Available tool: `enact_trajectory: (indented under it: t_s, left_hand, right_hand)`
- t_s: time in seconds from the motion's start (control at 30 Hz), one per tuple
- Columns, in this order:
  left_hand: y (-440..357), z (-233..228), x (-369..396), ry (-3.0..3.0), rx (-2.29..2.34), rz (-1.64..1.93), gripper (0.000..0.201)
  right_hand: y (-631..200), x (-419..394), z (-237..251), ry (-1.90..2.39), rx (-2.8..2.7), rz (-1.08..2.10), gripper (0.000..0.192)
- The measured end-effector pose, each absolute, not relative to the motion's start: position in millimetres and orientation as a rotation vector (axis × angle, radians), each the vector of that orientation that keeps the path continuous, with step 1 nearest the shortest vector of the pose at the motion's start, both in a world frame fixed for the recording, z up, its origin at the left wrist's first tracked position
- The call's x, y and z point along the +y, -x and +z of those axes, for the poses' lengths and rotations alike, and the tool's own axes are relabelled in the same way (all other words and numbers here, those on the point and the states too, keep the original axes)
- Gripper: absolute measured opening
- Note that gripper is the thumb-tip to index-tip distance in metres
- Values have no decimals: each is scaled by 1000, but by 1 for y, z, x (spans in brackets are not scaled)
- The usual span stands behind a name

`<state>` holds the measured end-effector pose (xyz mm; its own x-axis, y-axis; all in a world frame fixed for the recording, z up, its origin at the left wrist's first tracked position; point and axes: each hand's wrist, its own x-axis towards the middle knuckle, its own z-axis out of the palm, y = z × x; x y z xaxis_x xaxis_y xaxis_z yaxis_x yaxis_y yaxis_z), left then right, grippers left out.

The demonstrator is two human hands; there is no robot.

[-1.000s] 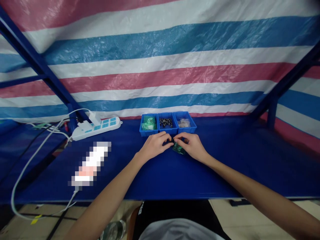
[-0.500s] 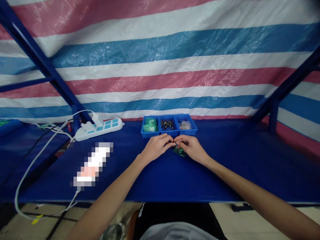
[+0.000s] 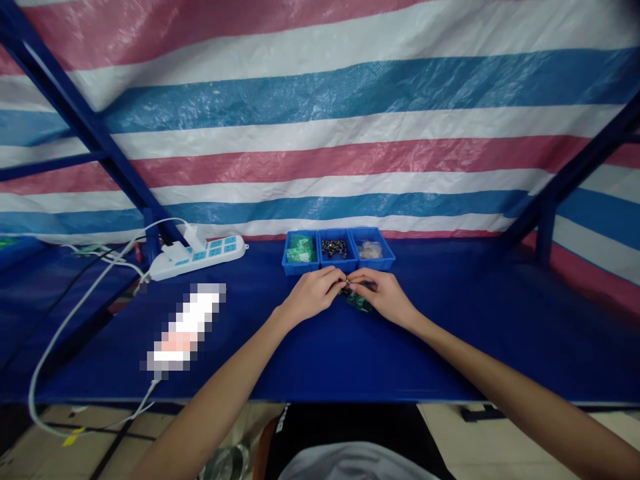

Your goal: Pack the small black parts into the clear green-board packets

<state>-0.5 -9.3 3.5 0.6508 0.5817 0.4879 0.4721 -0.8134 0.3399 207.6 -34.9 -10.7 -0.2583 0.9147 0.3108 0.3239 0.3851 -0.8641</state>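
My left hand (image 3: 317,292) and my right hand (image 3: 383,294) meet fingertip to fingertip over the blue table, just in front of three blue bins. Thumb and fingers of both are pinched together. A small, shiny green plastic packet (image 3: 359,302) hangs under my right fingers, its upper part hidden by them. Something small and dark shows by my left thumb, too small to name. Behind the hands, the left bin (image 3: 301,269) holds green packets (image 3: 301,249), the middle bin small black-and-silver parts (image 3: 334,249), and the right bin clear plastic pieces (image 3: 370,250).
A white power strip (image 3: 200,257) with plugs and cables lies at the back left. A blurred-out bright object (image 3: 185,330) with a white cable lies on the left of the table (image 3: 425,367). Blue frame posts and a striped tarp (image 3: 330,160) stand behind.
My fingertips have shifted slightly where they meet, and a small dark bit now shows beside my left thumb. The bins and the rest are unchanged.
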Motion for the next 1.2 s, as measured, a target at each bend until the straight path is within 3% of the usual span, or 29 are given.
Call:
enact_trajectory:
  t_s: [0.17,0.57,0.97,1.2]
  left_hand:
    - [1,4,-10,-2690,894,873,11]
    - [-2,3,-13,-2650,929,980,22]
    - [-2,3,-11,-2626,872,1041,23]
    - [0,1,-10,-2679,858,991,20]
  right_hand:
    - [-208,-35,-8,1093,-1826,784,21]
    - [-207,-37,-5,1088,-1970,592,30]
    - [-205,-40,-4,1074,-2005,506,17]
    - [-205,-40,-5,1075,-1984,436,22]
